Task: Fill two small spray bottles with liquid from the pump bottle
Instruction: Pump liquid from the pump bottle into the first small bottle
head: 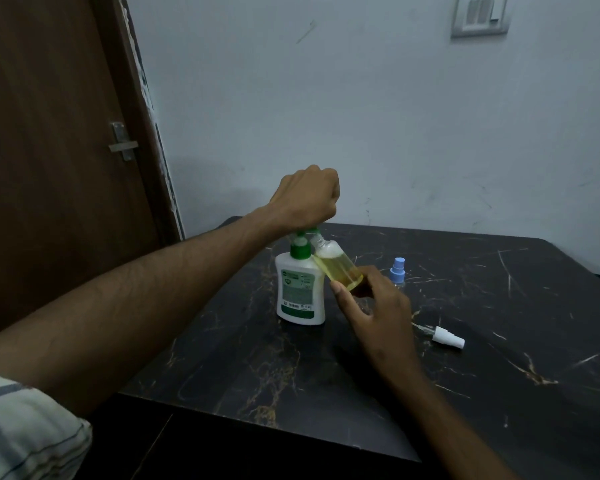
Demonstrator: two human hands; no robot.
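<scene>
A: Our left hand (305, 197) is fisted over the green pump head of the pump bottle (300, 289), pressing down on it; the fingers are hidden, so we can't see the grasp

B: And our right hand (371, 306) pinches the base of the clear spray bottle (336, 265), tilted with its long axis running up-left, open neck right under the nozzle, partly full of yellow liquid

A: Right of the pump bottle stand the blue-capped spray bottle (397, 271) and a loose white sprayer top (445, 336)

B: All on the black marble tabletop (499, 375), pale wall behind, brown door left of the pump bottle
</scene>
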